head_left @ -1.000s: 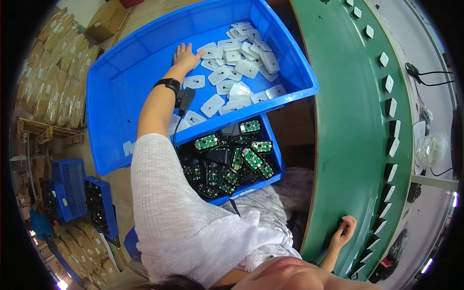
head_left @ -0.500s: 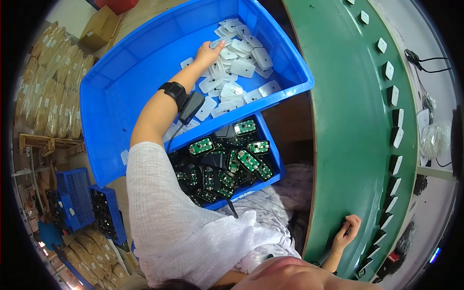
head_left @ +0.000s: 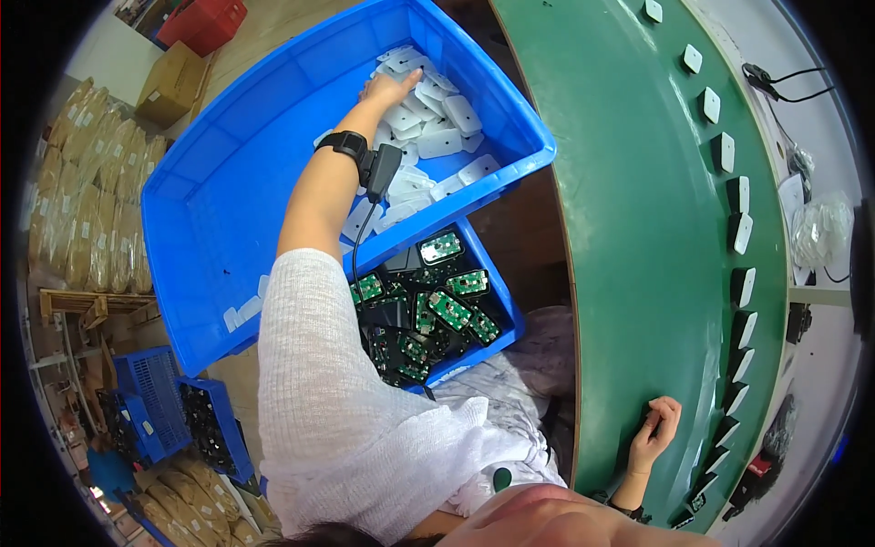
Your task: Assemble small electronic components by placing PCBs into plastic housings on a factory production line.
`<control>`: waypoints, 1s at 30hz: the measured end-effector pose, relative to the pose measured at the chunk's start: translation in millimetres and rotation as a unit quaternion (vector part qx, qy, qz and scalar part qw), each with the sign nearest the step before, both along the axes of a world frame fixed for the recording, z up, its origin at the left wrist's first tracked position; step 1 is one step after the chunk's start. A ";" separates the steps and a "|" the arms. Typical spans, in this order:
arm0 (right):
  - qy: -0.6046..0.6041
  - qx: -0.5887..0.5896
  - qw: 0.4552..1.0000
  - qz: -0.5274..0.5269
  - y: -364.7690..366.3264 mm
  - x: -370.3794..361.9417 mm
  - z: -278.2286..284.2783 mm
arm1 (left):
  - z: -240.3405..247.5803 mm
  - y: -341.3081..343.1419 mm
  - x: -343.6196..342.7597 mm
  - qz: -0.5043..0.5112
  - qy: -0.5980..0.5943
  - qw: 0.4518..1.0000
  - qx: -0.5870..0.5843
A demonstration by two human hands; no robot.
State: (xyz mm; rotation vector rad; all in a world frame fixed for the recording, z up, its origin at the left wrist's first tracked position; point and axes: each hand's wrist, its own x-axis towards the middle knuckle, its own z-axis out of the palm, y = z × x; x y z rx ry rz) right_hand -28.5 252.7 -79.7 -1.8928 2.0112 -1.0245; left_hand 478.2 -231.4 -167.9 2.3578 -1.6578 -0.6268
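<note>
My left hand (head_left: 390, 89) reaches down into a large blue bin (head_left: 196, 196), at a heap of white rounded rectangular plastic covers (head_left: 441, 143). Its thumb stands apart from the other fingers, which are partly hidden; no cover shows clearly in its grip. A black band with a small black box and a cable sits on that wrist. At the lower right, my right hand (head_left: 658, 430) rests on the green tabletop (head_left: 629, 273) with its fingers curled; whatever they may hold is hidden.
Under the large bin's near edge stands a smaller blue bin (head_left: 510, 330) of black housings with green circuit boards (head_left: 450, 310). A curved row of black-and-white units (head_left: 744, 287) runs along the table's far side. Wrapped brown stacks (head_left: 87, 196) and blue crates (head_left: 150, 401) stand at the left.
My left hand has shifted slightly over the heap of covers, its thumb still apart. My right hand stays in about the same place, curled. The whole view has shifted a little.
</note>
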 end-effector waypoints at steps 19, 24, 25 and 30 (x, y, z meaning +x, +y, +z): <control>-0.016 0.016 1.000 -0.014 0.3 0.6 1.1 | 43.3 49.8 -78.0 -0.019 0.330 0.928 0.171; -0.023 0.020 0.999 -0.023 0.9 0.6 1.9 | 50.5 67.6 -92.9 0.014 0.377 0.918 0.120; -0.023 0.019 0.999 -0.024 1.3 1.1 2.1 | 50.1 67.5 -91.8 0.013 0.377 0.919 0.120; -0.035 0.017 0.999 -0.024 1.1 1.4 0.6 | 46.4 62.9 -83.0 -0.048 0.412 0.884 0.217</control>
